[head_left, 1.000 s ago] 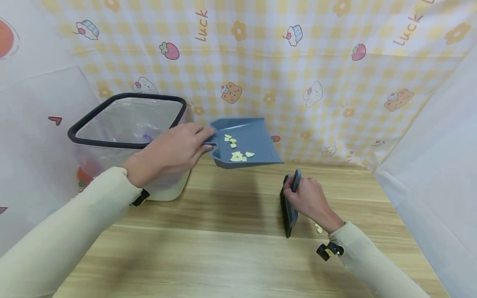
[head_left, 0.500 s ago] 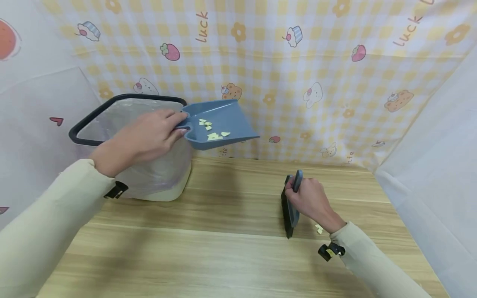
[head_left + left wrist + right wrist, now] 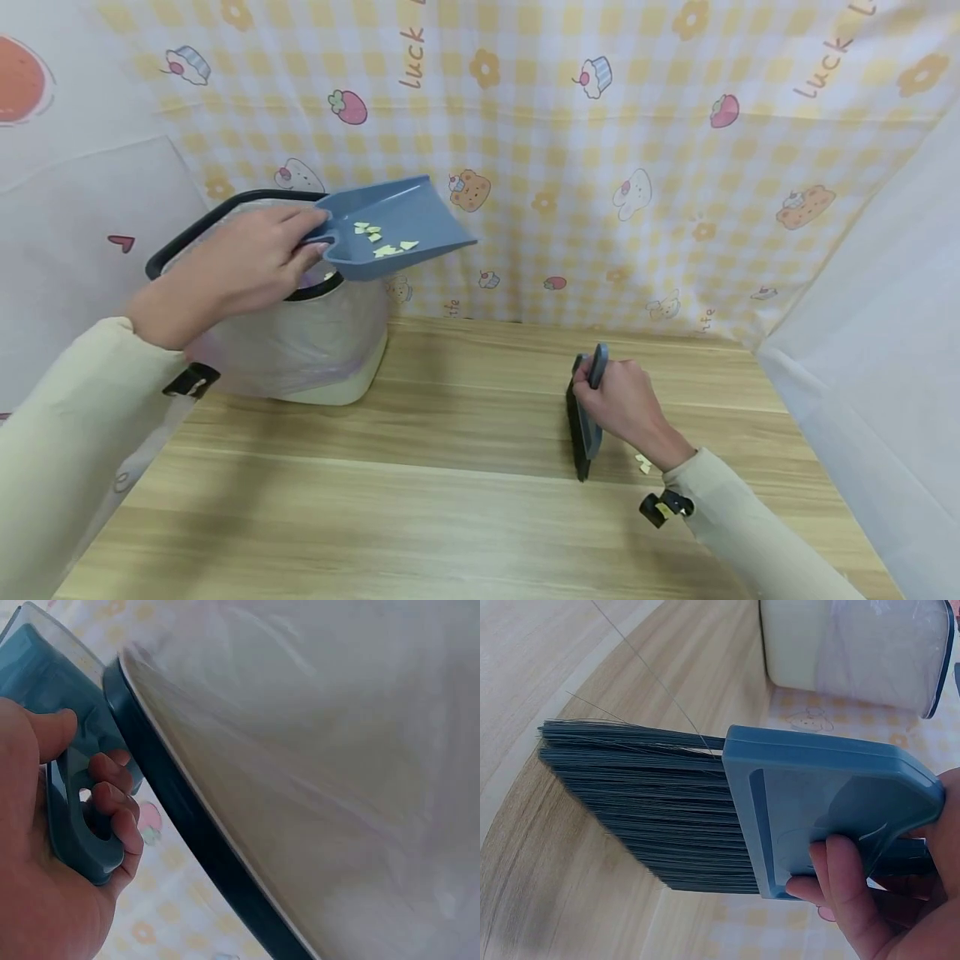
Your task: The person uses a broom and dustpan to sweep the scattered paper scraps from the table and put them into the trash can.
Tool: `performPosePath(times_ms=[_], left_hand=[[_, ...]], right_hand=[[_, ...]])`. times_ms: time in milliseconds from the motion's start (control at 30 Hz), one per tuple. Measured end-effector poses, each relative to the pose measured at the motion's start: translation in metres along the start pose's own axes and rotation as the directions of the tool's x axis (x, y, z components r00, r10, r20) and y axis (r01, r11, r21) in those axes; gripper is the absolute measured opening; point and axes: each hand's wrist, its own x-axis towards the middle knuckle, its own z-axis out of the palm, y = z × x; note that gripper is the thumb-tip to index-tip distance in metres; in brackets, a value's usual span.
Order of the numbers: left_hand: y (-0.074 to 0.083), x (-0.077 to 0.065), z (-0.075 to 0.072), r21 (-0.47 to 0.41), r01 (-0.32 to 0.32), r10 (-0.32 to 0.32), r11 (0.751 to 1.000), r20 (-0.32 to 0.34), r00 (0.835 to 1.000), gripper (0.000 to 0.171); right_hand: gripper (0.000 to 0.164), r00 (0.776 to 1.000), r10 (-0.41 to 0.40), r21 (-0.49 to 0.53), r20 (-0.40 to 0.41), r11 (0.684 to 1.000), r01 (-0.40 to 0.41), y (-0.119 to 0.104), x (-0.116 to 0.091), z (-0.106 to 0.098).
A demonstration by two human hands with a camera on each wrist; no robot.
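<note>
My left hand (image 3: 232,267) grips the handle of a blue-grey dustpan (image 3: 408,217), held in the air over the right rim of the bin (image 3: 330,333). Several pale yellow scraps (image 3: 386,250) lie in the pan near its handle end. In the left wrist view, fingers (image 3: 112,799) curl round the looped handle, close to the bin's dark rim. My right hand (image 3: 626,408) holds a blue-grey hand brush (image 3: 832,802) by its handle, its dark bristles (image 3: 652,802) at the wooden tabletop. A few more scraps (image 3: 643,463) lie beside the right wrist.
The bin is pale, lined with a clear plastic bag, and stands at the back left of the wooden table (image 3: 420,533). A yellow checked cloth (image 3: 525,150) hangs behind, with white sheeting (image 3: 885,275) on the right side.
My left hand has carried the dustpan left and up, from right of the bin to over its rim. The scraps stay in the pan. The right hand and brush have hardly moved.
</note>
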Motion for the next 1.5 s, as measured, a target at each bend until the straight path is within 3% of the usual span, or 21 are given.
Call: performPosePath(times_ms=[433, 833, 1067, 1500], left_hand=[[-0.039, -0.032, 0.000, -0.012, 0.123, -0.123, 0.992, 0.020, 0.992, 0.049], [-0.071, -0.059, -0.001, 0.042, 0.257, -0.258, 0.966, 0.028, 0.966, 0.053], [-0.084, -0.064, -0.003, 0.068, 0.347, -0.351, 0.935, 0.043, 0.935, 0.063], [-0.087, -0.065, -0.002, 0.155, 0.372, -0.380, 0.915, 0.022, 0.925, 0.058]], right_hand=[[0.017, 1.000, -0.001, 0.003, 0.000, 1.000, 0.001, 0.000, 0.001, 0.000], [0.018, 1.000, 0.004, -0.007, 0.004, 1.000, -0.004, 0.000, 0.001, -0.001], [0.018, 1.000, 0.001, -0.001, 0.001, 1.000, -0.001, 0.000, 0.001, -0.001], [0.016, 1.000, 0.005, 0.016, 0.001, 1.000, -0.005, -0.001, 0.000, 0.000]])
